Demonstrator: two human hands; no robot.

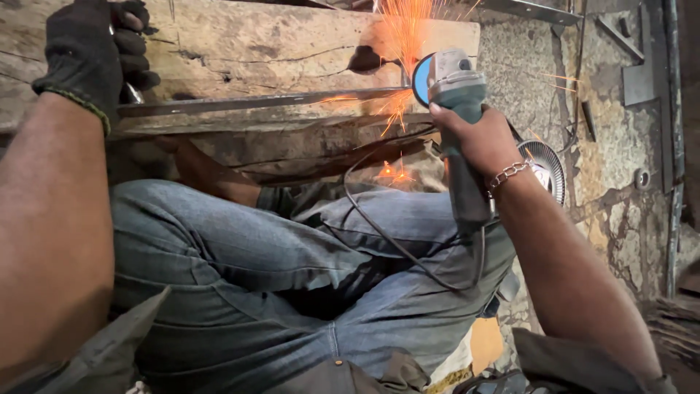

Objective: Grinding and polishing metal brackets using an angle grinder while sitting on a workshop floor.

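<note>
The long flat grey metal bar (262,101) has its left end hidden behind the black-gloved left hand (95,51), whose top is cut off by the upper edge. A shiny object (133,93) under that glove is too covered to identify. The blue cutting disc (421,79) of the green and grey angle grinder (459,109) is seen edge-on, its contact point lost in orange sparks (405,29). The bare right hand (477,138) covers the grinder's body. The round wire-guarded object (547,169) is half hidden behind the wrist.
</note>
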